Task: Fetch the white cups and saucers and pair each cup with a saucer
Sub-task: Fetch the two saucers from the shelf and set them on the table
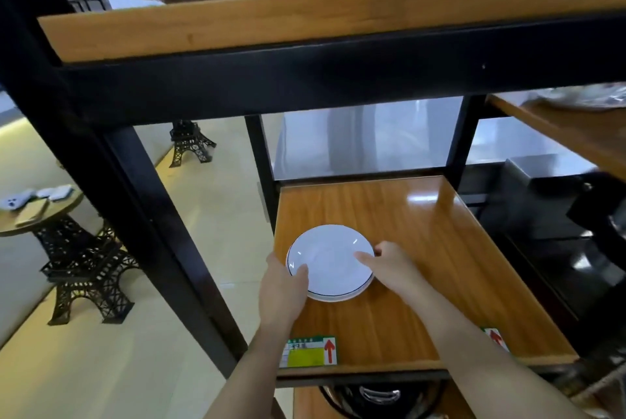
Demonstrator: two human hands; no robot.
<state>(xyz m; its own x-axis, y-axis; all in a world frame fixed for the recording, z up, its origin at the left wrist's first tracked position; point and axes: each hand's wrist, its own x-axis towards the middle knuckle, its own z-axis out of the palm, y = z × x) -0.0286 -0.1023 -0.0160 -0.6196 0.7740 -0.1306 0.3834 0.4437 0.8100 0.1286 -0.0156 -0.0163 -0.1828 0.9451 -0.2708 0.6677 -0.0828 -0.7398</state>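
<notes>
A small stack of white saucers (330, 263) with a thin dark rim line sits on the lower wooden shelf (423, 249), near its left side. My left hand (283, 286) grips the stack's left edge, thumb on top of the rim. My right hand (389, 266) holds the right edge, with a finger lying on the top saucer. No cups can be seen on this shelf.
A black metal frame post (142, 215) stands left of the shelf, and a wooden upper shelf (305, 22) with large white dishes overhangs it. Price labels (310, 352) are stuck on the front edge. A round table on an Eiffel-tower stand (78, 259) is at left.
</notes>
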